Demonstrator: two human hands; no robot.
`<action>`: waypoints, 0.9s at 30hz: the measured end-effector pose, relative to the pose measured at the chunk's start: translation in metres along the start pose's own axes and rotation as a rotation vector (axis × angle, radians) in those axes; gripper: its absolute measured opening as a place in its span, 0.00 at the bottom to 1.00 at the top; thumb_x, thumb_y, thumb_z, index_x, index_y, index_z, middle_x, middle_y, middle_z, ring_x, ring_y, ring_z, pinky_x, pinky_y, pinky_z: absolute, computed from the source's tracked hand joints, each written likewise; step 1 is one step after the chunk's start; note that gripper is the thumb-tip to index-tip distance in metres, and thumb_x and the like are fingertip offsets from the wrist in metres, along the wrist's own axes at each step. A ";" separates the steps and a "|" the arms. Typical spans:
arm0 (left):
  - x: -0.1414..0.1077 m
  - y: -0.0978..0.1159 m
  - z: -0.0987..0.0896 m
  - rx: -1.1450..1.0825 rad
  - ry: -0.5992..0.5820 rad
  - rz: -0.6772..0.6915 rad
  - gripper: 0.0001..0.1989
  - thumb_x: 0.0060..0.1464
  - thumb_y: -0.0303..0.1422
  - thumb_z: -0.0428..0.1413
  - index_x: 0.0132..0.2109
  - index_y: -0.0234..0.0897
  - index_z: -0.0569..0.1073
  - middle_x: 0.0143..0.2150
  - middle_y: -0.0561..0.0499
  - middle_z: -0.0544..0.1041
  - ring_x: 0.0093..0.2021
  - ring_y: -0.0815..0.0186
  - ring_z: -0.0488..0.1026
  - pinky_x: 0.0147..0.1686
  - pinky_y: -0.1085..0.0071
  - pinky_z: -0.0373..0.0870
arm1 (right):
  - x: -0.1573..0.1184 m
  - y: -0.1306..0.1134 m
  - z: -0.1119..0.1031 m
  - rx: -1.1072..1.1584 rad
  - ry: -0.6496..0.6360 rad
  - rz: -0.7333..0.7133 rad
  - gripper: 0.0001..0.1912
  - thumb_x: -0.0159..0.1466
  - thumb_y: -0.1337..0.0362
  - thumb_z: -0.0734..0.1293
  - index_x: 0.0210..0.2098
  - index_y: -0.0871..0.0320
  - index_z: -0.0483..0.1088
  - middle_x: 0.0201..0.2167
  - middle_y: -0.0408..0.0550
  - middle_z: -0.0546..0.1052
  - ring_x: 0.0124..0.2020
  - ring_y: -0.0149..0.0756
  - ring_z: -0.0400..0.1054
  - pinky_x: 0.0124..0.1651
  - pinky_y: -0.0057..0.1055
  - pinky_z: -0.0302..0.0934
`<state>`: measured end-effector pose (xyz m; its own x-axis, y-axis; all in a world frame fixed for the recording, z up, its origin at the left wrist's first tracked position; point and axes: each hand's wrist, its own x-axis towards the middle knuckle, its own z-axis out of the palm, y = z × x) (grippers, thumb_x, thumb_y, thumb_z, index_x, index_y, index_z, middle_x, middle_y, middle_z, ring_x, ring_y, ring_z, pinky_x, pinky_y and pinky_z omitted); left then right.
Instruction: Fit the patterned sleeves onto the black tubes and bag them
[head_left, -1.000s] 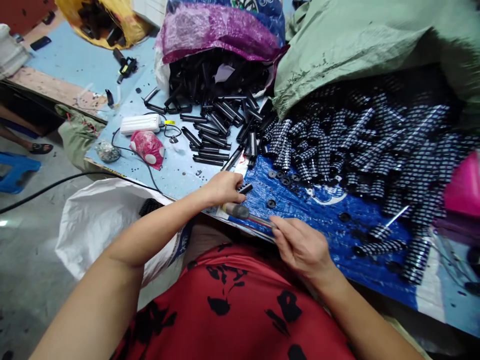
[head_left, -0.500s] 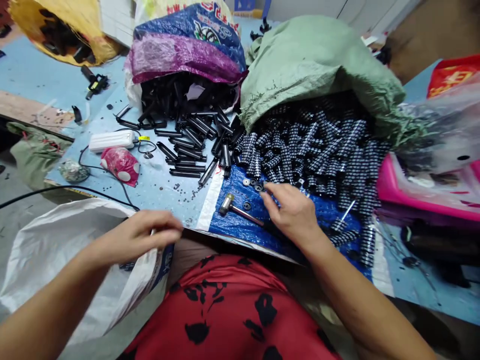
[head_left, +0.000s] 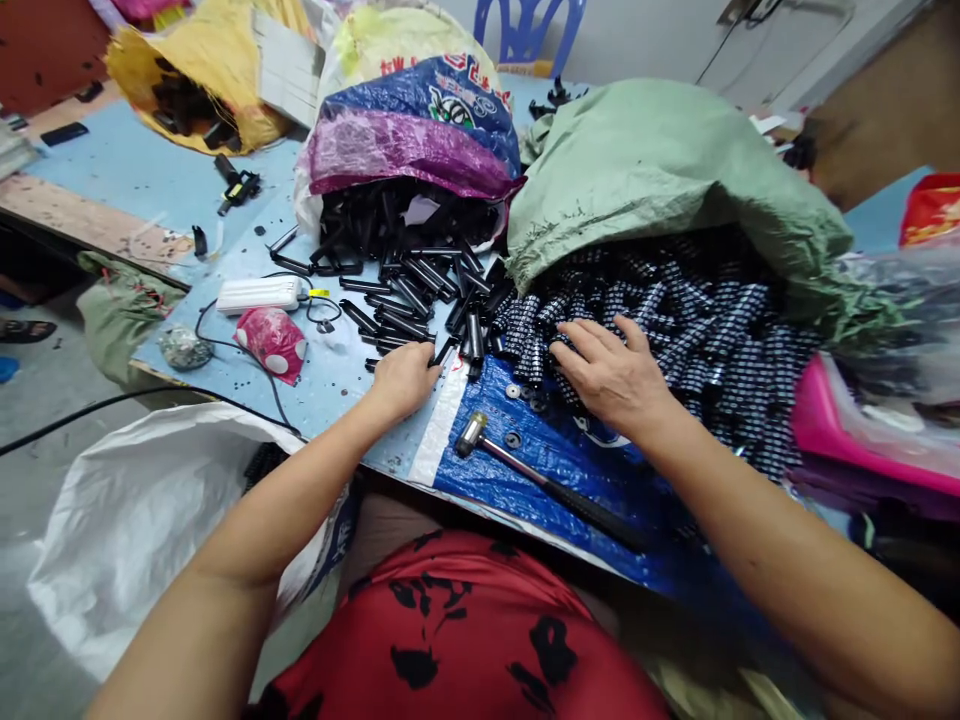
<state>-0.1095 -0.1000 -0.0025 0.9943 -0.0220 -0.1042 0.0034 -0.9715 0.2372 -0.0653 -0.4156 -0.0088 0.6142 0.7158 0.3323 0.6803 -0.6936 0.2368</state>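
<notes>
My left hand (head_left: 405,380) is at the near edge of the loose black tubes (head_left: 409,290), its fingers curled round something I cannot make out. Over on the right, my right hand (head_left: 611,375) lies with spread fingers on the pile of black-and-white patterned rollers (head_left: 697,330), which spills from a green sack (head_left: 675,160). A hammer (head_left: 555,485) with a black handle rests on the blue sheet (head_left: 495,390) between my hands and my body. Small metal discs (head_left: 513,391) are near the hammer's head.
A white power bank (head_left: 259,295) and a red dotted pouch (head_left: 271,343) sit at the left. Below the table edge an open white sack (head_left: 135,530) stands at the left. A pink bin (head_left: 862,430) is at the right, a yellow sack (head_left: 202,60) at the back left.
My left hand has moved from over the white sack to the black tubes. My right hand has gone from the metal discs onto the patterned rollers and opened. The view has shifted.
</notes>
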 end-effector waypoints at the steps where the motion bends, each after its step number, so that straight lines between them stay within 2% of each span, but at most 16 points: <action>1: 0.000 -0.001 0.001 -0.031 0.022 -0.004 0.10 0.63 0.37 0.55 0.43 0.38 0.79 0.43 0.42 0.80 0.46 0.53 0.77 0.42 0.62 0.68 | 0.000 0.001 -0.001 0.062 0.023 0.004 0.14 0.73 0.68 0.59 0.55 0.59 0.71 0.63 0.57 0.73 0.63 0.46 0.66 0.69 0.54 0.48; 4: -0.001 -0.008 0.002 -0.101 0.116 -0.004 0.10 0.63 0.34 0.53 0.44 0.39 0.79 0.43 0.43 0.81 0.46 0.54 0.77 0.44 0.62 0.67 | -0.004 -0.008 -0.012 0.296 0.108 0.076 0.15 0.73 0.64 0.60 0.57 0.60 0.70 0.58 0.58 0.77 0.59 0.45 0.71 0.69 0.52 0.53; 7: -0.004 -0.019 -0.002 -0.120 0.213 -0.013 0.13 0.64 0.32 0.49 0.44 0.38 0.78 0.41 0.43 0.81 0.43 0.55 0.76 0.43 0.63 0.66 | -0.016 -0.036 -0.031 0.630 0.198 0.300 0.16 0.73 0.59 0.61 0.55 0.59 0.70 0.49 0.56 0.80 0.50 0.42 0.75 0.61 0.45 0.65; 9: -0.007 -0.026 -0.007 -0.166 0.296 -0.045 0.12 0.63 0.32 0.49 0.44 0.38 0.77 0.38 0.44 0.79 0.39 0.57 0.75 0.40 0.64 0.65 | -0.026 -0.061 -0.041 1.000 0.238 0.616 0.17 0.73 0.54 0.60 0.54 0.56 0.68 0.44 0.52 0.80 0.44 0.40 0.75 0.52 0.41 0.69; 11: -0.011 -0.029 -0.012 -0.326 0.371 -0.108 0.10 0.59 0.32 0.52 0.42 0.37 0.77 0.33 0.47 0.77 0.34 0.61 0.72 0.36 0.67 0.65 | -0.034 -0.086 -0.046 1.500 0.257 0.948 0.21 0.72 0.46 0.60 0.50 0.55 0.69 0.36 0.48 0.78 0.37 0.38 0.74 0.43 0.38 0.70; 13: -0.016 -0.027 -0.017 -0.588 0.370 -0.183 0.09 0.52 0.33 0.56 0.40 0.36 0.76 0.30 0.50 0.74 0.28 0.66 0.68 0.31 0.70 0.63 | -0.037 -0.107 -0.048 1.904 0.181 1.229 0.26 0.67 0.39 0.63 0.46 0.56 0.71 0.33 0.47 0.76 0.30 0.35 0.70 0.33 0.34 0.68; 15: -0.024 -0.019 -0.019 -0.812 0.307 -0.239 0.11 0.46 0.34 0.58 0.38 0.35 0.77 0.27 0.53 0.73 0.25 0.69 0.65 0.26 0.72 0.60 | -0.036 -0.121 -0.048 2.119 0.120 1.382 0.29 0.62 0.36 0.67 0.42 0.57 0.73 0.30 0.45 0.74 0.26 0.31 0.65 0.27 0.29 0.62; 17: -0.036 -0.008 -0.018 -0.900 0.227 -0.222 0.12 0.41 0.34 0.60 0.36 0.35 0.78 0.27 0.53 0.73 0.26 0.69 0.65 0.26 0.73 0.60 | -0.033 -0.130 -0.048 2.180 0.116 1.400 0.30 0.58 0.35 0.71 0.38 0.58 0.73 0.28 0.43 0.72 0.24 0.28 0.62 0.25 0.27 0.59; 21: -0.061 0.017 -0.009 -1.013 0.089 -0.105 0.09 0.40 0.33 0.61 0.32 0.36 0.78 0.30 0.51 0.77 0.30 0.66 0.70 0.30 0.71 0.65 | -0.026 -0.139 -0.049 2.150 0.162 1.242 0.31 0.58 0.35 0.72 0.38 0.59 0.73 0.26 0.42 0.70 0.22 0.26 0.62 0.23 0.25 0.56; 24: -0.073 0.036 0.000 -1.158 0.104 -0.132 0.09 0.41 0.33 0.64 0.33 0.36 0.78 0.30 0.52 0.76 0.29 0.69 0.69 0.30 0.72 0.64 | -0.022 -0.145 -0.048 2.131 0.184 1.145 0.30 0.61 0.36 0.70 0.40 0.58 0.72 0.24 0.39 0.68 0.20 0.24 0.59 0.21 0.23 0.53; 27: -0.077 0.053 0.007 -1.378 0.168 -0.271 0.12 0.39 0.33 0.67 0.34 0.36 0.77 0.30 0.54 0.75 0.26 0.72 0.65 0.29 0.73 0.64 | -0.021 -0.152 -0.045 2.154 0.139 1.127 0.30 0.62 0.35 0.68 0.42 0.57 0.70 0.22 0.36 0.66 0.17 0.23 0.55 0.18 0.21 0.48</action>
<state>-0.1863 -0.1518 0.0117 0.9464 0.2480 -0.2070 0.1965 0.0666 0.9782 -0.2000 -0.3288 -0.0106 0.9174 0.2266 -0.3271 -0.3952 0.4228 -0.8155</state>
